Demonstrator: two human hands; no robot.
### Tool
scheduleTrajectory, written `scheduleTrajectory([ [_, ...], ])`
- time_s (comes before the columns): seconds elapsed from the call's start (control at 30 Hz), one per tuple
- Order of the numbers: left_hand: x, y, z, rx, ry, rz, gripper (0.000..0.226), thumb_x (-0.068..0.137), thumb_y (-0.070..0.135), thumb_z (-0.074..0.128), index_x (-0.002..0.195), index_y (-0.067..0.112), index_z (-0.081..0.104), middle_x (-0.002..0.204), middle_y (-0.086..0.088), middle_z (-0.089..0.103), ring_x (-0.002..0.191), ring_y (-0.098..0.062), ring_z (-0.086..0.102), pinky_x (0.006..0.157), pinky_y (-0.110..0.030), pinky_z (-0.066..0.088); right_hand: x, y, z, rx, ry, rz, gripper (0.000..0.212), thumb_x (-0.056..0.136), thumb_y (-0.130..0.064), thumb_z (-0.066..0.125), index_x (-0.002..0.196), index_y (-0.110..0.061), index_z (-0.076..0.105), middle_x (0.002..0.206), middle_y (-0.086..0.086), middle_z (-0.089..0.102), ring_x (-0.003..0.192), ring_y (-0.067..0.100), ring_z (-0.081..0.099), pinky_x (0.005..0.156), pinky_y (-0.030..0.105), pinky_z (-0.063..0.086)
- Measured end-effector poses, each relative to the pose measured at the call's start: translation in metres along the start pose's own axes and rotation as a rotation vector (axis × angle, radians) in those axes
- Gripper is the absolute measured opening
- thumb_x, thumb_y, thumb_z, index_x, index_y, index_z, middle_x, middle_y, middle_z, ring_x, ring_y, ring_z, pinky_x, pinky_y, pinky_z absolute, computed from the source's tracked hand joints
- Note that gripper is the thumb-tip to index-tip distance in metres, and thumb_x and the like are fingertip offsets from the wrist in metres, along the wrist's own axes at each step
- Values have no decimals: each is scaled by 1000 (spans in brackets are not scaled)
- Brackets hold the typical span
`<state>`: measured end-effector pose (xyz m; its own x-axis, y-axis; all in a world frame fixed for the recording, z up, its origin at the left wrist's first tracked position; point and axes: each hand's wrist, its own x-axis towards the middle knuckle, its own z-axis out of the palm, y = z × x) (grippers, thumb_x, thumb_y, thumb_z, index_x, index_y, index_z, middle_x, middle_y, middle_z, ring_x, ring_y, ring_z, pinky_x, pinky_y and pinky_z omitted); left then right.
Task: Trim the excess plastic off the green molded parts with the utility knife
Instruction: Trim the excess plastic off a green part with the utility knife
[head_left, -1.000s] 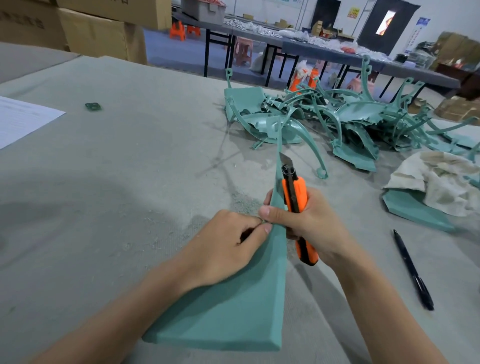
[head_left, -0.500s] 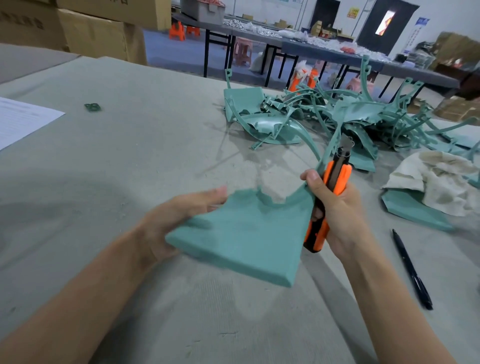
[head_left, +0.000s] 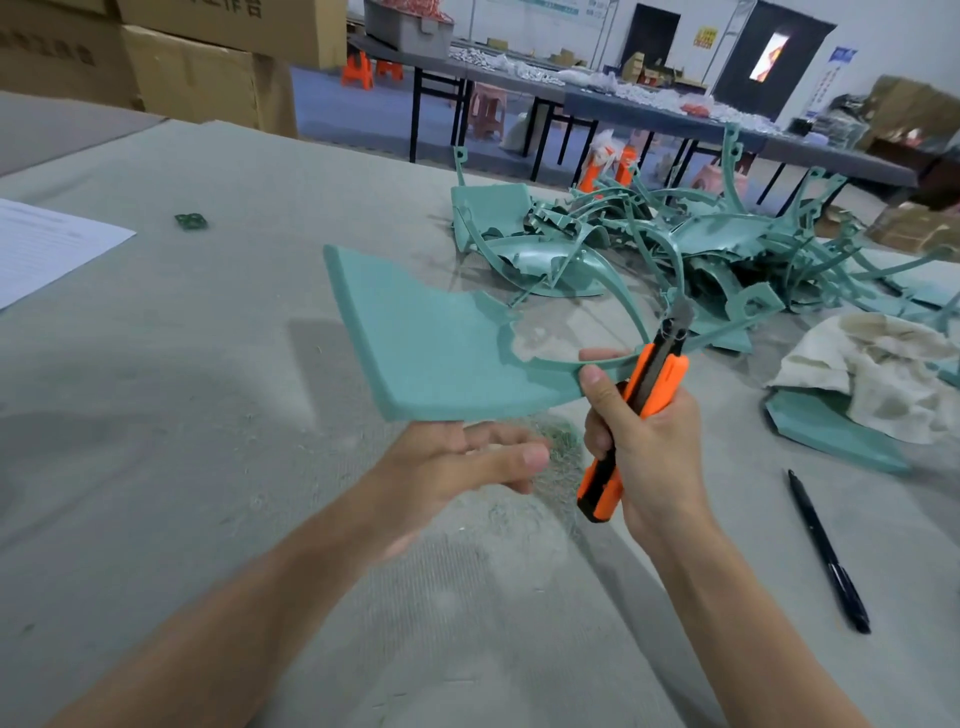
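A flat green molded part (head_left: 426, 343) with a jagged inner edge and a thin curved arm hangs in the air over the grey table (head_left: 156, 441). My right hand (head_left: 654, 452) grips the orange utility knife (head_left: 657, 374), blade out and pointing up, and pinches the part's right end between thumb and forefinger. My left hand (head_left: 457, 462) sits just under the part's near edge, fingers spread, holding nothing. A pile of green parts and offcuts (head_left: 701, 244) lies behind.
A crumpled white cloth (head_left: 872, 374) covers another flat green part (head_left: 831, 431) at the right, with a black pen (head_left: 826, 551) nearer me. Green shavings (head_left: 556, 436) litter the table under my hands. A paper sheet (head_left: 47, 244) and small green scrap (head_left: 190, 221) lie far left.
My left hand has let go of the green part and dropped below it. My right hand now carries the part, which has swung up and turned flat, along with the knife.
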<state>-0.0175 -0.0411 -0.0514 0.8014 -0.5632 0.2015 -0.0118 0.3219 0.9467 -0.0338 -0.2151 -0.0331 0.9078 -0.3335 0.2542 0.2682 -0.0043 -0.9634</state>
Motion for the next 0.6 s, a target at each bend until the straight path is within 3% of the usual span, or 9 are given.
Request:
scheduleTrajectory([
  [0.07, 0, -2, 6, 93, 203, 51, 28, 74, 35, 76, 97, 19, 73, 95, 4, 71, 73, -13, 64, 56, -19, 48, -3, -1, 5, -34, -63, 3, 13, 94, -6, 65, 94, -18, 70, 51, -7, 41, 43, 11, 34, 43, 22, 33],
  [0.17, 4, -2, 5, -35, 397, 125, 25, 78, 46, 67, 91, 25, 69, 89, -3, 67, 60, -20, 53, 44, -26, 39, -7, -1, 10, -42, -155, -8, 16, 94, -2, 62, 100, -16, 68, 52, -7, 41, 44, 10, 35, 43, 21, 33],
  [0.3, 7, -3, 2, 165, 544, 66, 28, 81, 39, 54, 66, 18, 64, 58, -5, 61, 43, -19, 48, 40, -24, 35, -7, -1, 10, -82, -225, -56, 21, 95, 3, 59, 104, -14, 67, 54, -8, 45, 45, 10, 35, 45, 21, 33],
  [0.37, 8, -2, 2, 143, 518, 76, 26, 83, 34, 52, 73, 14, 64, 53, -7, 60, 40, -20, 51, 39, -24, 38, -7, 0, 8, -137, -245, -79, 22, 95, 2, 59, 108, -14, 65, 58, -7, 58, 45, 10, 36, 45, 22, 34],
  [0.47, 8, 2, 2, 30, 459, 142, 18, 93, 24, 49, 102, 18, 62, 56, -9, 63, 45, -25, 61, 41, -26, 46, -4, 2, 3, -390, -293, -137, 17, 94, -1, 63, 101, -17, 62, 68, -9, 72, 44, 4, 46, 50, 19, 37],
  [0.53, 10, 5, 1, 61, 520, 195, 19, 96, 21, 47, 97, 25, 65, 57, -8, 64, 49, -25, 64, 43, -26, 49, -3, 5, 1, -545, -338, -153, 25, 91, 0, 66, 95, -24, 62, 67, -10, 73, 48, -1, 55, 53, 10, 37],
  [0.6, 16, 5, 0, 136, 603, 195, 26, 102, 12, 42, 92, 14, 66, 57, -7, 62, 48, -18, 65, 43, -22, 49, -2, 7, 0, -619, -317, -154, 21, 90, -5, 70, 82, -24, 66, 57, -11, 68, 45, -2, 54, 51, 7, 36],
])
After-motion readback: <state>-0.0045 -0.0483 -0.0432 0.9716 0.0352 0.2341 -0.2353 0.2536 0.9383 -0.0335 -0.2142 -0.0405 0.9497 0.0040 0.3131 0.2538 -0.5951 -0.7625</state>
